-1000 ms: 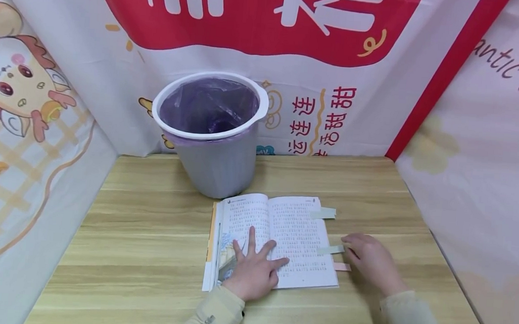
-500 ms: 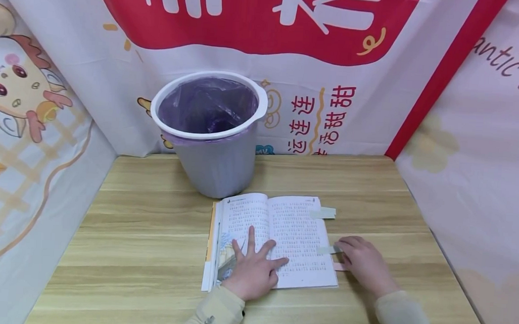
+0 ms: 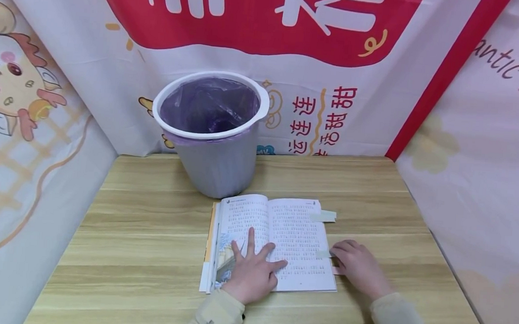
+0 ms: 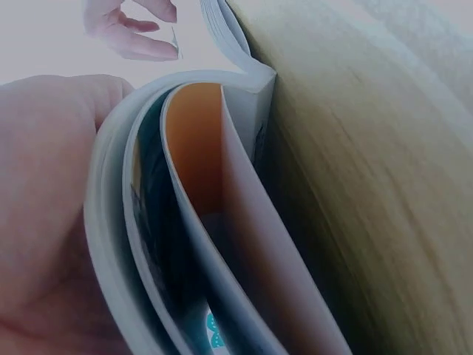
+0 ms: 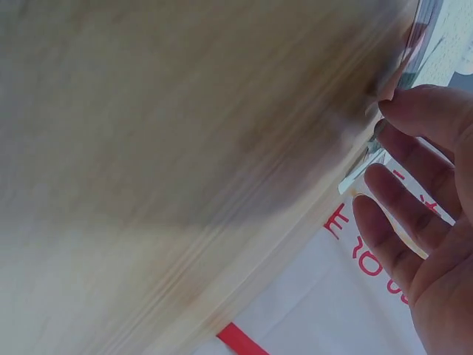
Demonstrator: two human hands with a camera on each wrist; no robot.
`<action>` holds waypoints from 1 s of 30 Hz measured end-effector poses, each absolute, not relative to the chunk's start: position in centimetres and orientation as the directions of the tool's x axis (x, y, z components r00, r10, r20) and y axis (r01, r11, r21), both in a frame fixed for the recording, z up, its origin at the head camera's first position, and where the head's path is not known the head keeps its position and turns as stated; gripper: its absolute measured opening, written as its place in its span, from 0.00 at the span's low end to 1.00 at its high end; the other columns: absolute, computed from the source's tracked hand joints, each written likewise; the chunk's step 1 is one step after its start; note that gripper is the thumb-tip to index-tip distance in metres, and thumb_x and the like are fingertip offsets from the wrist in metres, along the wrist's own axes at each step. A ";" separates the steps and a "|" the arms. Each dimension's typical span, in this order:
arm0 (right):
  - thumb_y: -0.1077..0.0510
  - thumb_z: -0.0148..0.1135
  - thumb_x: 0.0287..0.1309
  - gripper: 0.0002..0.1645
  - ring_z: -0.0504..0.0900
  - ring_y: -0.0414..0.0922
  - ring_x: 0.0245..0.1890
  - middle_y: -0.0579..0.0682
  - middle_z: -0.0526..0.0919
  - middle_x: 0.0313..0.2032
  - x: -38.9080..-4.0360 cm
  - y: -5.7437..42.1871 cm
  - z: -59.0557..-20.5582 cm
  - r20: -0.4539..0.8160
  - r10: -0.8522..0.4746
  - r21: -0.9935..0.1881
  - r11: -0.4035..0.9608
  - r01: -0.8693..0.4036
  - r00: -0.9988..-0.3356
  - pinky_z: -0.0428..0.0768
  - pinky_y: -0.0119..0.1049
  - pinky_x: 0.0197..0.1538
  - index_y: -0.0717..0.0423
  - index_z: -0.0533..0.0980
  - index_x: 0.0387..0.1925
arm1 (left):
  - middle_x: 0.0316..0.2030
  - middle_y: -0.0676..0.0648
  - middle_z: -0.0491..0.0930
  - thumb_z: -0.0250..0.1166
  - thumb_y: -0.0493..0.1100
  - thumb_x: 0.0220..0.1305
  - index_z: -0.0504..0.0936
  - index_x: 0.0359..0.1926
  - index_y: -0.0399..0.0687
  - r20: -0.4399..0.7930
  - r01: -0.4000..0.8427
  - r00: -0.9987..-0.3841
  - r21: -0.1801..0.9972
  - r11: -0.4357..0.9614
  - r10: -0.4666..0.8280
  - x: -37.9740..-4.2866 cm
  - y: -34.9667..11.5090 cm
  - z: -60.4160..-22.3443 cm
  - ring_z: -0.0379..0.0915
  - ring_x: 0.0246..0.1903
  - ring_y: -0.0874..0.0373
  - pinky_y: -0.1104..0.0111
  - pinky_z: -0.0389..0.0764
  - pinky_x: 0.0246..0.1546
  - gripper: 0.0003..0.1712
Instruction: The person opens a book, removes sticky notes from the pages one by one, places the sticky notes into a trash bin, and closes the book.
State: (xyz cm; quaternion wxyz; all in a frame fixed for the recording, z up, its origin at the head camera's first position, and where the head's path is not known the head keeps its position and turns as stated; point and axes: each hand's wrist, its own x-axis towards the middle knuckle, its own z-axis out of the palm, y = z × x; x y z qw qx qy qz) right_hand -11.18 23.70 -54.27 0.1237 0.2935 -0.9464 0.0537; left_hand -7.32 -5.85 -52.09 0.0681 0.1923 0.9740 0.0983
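Observation:
A book [image 3: 295,233] lies spread on the wooden table, its pages full of small print with a picture at lower left. My left hand [image 3: 252,275], fingers splayed, presses across its lower middle. In the left wrist view the book's page edges [image 4: 107,214] bow up beside that palm. My right hand [image 3: 360,267] is at the right page edge, thumb and index fingertips pinching the pale green sticky tab [image 3: 323,254], most of which they cover. A pink tab [image 3: 337,271] sticks out just below, partly behind the fingers. Another pale green tab [image 3: 326,216] juts from the page's upper right.
Behind the book stands a grey bin [image 3: 219,167] with a white rim and purple liner, close to its top edge. Printed cloth hangings [image 3: 327,72] enclose the table [image 3: 148,234] at the back and both sides.
My right hand has moved left along the middle green tab from its outer end to the page edge, covering more of it. My left hand stays on the book.

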 end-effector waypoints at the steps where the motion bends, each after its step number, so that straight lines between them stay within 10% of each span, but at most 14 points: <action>1: 0.51 0.80 0.32 0.29 0.84 0.51 0.47 0.51 0.87 0.43 -11.2 23.6 -54.3 0.263 -0.542 -0.034 0.822 -0.569 -0.798 0.80 0.46 0.52 0.56 0.85 0.42 | 0.69 0.53 0.68 0.54 0.54 0.62 0.78 0.57 0.83 -0.093 0.360 -0.918 0.216 0.908 0.386 -7.3 -5.8 -52.0 0.31 0.74 0.26 0.21 0.38 0.55 0.23; 30: 0.46 0.80 0.30 0.25 0.84 0.46 0.43 0.45 0.89 0.37 -11.5 23.4 -54.6 0.314 -0.579 0.049 0.801 -0.596 -0.752 0.80 0.41 0.47 0.51 0.86 0.36 | 0.68 0.53 0.68 0.55 0.54 0.61 0.80 0.56 0.83 -0.069 0.364 -0.920 0.210 0.907 0.385 -7.1 -5.8 -52.4 0.31 0.74 0.26 0.21 0.38 0.55 0.23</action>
